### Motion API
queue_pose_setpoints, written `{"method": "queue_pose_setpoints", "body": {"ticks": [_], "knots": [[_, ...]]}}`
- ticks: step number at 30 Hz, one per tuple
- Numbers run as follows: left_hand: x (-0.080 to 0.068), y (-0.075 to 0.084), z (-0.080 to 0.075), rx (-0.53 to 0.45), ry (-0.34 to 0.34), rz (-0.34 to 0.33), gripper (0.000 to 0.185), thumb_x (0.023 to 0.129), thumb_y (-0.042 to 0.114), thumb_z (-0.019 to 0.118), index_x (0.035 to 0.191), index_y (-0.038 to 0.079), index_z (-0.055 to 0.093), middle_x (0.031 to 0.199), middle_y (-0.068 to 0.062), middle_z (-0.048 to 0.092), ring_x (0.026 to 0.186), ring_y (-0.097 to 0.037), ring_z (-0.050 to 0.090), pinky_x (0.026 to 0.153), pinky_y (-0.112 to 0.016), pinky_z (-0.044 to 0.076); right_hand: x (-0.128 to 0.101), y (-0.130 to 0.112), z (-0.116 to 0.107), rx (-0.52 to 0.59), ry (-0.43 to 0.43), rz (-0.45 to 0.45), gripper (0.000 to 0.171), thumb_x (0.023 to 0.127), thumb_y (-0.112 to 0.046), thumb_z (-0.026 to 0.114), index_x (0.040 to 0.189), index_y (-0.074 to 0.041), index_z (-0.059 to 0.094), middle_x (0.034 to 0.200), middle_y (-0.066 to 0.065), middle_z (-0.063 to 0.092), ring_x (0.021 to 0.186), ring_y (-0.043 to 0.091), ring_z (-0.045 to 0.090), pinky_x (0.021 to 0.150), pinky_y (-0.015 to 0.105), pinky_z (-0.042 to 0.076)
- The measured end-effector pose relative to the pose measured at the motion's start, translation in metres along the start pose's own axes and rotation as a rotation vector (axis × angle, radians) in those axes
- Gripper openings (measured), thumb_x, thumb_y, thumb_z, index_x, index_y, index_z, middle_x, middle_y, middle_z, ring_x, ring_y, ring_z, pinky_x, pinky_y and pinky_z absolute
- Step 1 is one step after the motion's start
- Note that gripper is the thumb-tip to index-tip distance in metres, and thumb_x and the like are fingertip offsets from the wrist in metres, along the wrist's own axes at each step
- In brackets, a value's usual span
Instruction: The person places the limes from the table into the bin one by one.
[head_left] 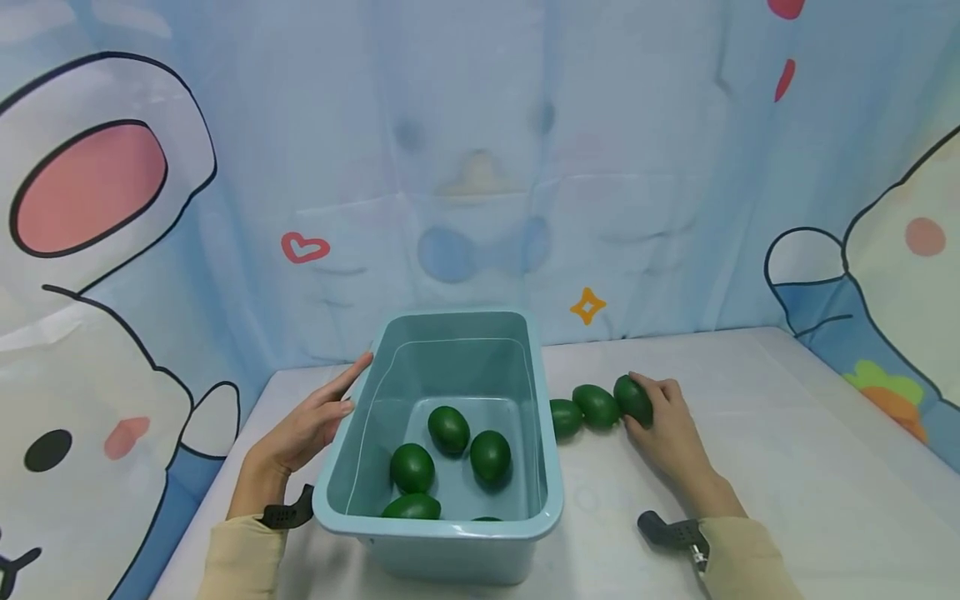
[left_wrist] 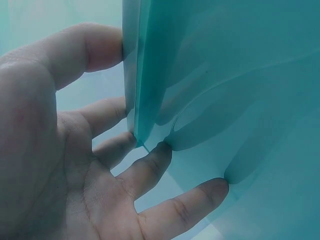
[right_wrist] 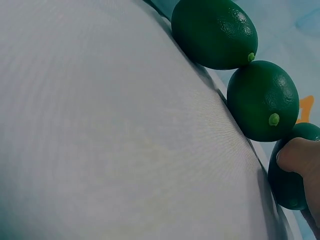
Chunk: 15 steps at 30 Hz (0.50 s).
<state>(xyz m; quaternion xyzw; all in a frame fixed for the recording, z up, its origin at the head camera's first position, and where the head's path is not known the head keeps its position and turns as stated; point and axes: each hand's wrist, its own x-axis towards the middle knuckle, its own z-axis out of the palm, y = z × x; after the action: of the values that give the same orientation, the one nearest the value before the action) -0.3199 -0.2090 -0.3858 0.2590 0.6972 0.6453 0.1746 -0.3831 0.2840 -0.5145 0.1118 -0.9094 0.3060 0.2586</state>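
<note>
A light teal plastic bin (head_left: 551, 467) stands in front of me, with several dark green avocados (head_left: 491, 457) on its floor. Against the bin's left wall rests my left hand (head_left: 307, 427), its fingers spread and nearly straight; in the left wrist view the fingertips (left_wrist: 215, 190) touch the wall and rim. To the right of the bin, my right hand (head_left: 675, 442) grips an avocado (head_left: 632, 398) between thumb and fingers. Two more avocados (head_left: 596, 407) lie in a row beside it, the nearest one partly hidden by the bin. Pale stem nubs (right_wrist: 274, 119) show in the right wrist view.
The bin and fruit are on a white-covered table (head_left: 787, 433). Behind it hangs a light blue cartoon curtain (head_left: 637, 167), close to the table's back edge. A dark strap device (head_left: 667, 531) sits at each wrist.
</note>
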Motion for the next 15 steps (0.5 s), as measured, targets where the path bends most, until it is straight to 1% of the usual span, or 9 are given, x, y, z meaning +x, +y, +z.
{"method": "queue_pose_setpoints", "body": {"ticks": [3, 6, 10, 12, 15], "knots": [[0.002, -0.002, 0.0, -0.005, -0.014, 0.002, 0.062, 0.102, 0.012, 0.034, 0.155, 0.029, 0.007, 0.161, -0.001, -0.011, 0.134, -0.012, 0.042, 0.096, -0.031, 0.049, -0.005, 0.002, -0.002, 0.004, -0.005, 0.014, 0.063, 0.078, -0.004, 0.071, 0.136, -0.001, 0.046, 0.115, 0.026, 0.041, 0.107, 0.047, 0.048, 0.09, 0.064, 0.039], [0.002, -0.003, 0.0, 0.0, -0.02, -0.006, 0.062, 0.102, 0.013, 0.034, 0.154, 0.029, 0.007, 0.161, -0.001, -0.011, 0.135, -0.013, 0.041, 0.096, -0.032, 0.048, -0.008, 0.003, -0.003, 0.016, -0.021, 0.064, 0.063, 0.082, -0.007, 0.069, 0.139, -0.003, 0.043, 0.121, 0.027, 0.039, 0.109, 0.049, 0.048, 0.089, 0.065, 0.039], [-0.001, -0.001, -0.002, 0.006, -0.022, -0.005, 0.062, 0.102, 0.015, 0.034, 0.154, 0.03, 0.006, 0.16, 0.0, -0.012, 0.137, -0.01, 0.037, 0.098, -0.031, 0.047, -0.006, 0.002, -0.004, 0.041, -0.043, 0.127, 0.065, 0.087, -0.012, 0.067, 0.145, -0.007, 0.038, 0.131, 0.028, 0.034, 0.114, 0.051, 0.045, 0.09, 0.067, 0.038], [-0.002, 0.0, -0.002, 0.002, -0.028, 0.003, 0.062, 0.102, 0.015, 0.034, 0.154, 0.03, 0.005, 0.16, 0.0, -0.013, 0.137, -0.008, 0.036, 0.098, -0.031, 0.047, -0.004, 0.002, -0.007, 0.049, -0.045, 0.148, 0.065, 0.087, -0.014, 0.067, 0.145, -0.007, 0.038, 0.131, 0.029, 0.034, 0.116, 0.051, 0.043, 0.091, 0.067, 0.037], [-0.002, -0.001, -0.001, -0.004, -0.034, 0.009, 0.062, 0.102, 0.015, 0.034, 0.154, 0.03, 0.004, 0.16, -0.001, -0.014, 0.136, -0.005, 0.037, 0.098, -0.03, 0.046, -0.002, 0.002, -0.014, 0.065, -0.039, 0.182, 0.063, 0.088, -0.017, 0.067, 0.143, -0.003, 0.039, 0.129, 0.031, 0.036, 0.117, 0.051, 0.042, 0.094, 0.066, 0.036]]}}
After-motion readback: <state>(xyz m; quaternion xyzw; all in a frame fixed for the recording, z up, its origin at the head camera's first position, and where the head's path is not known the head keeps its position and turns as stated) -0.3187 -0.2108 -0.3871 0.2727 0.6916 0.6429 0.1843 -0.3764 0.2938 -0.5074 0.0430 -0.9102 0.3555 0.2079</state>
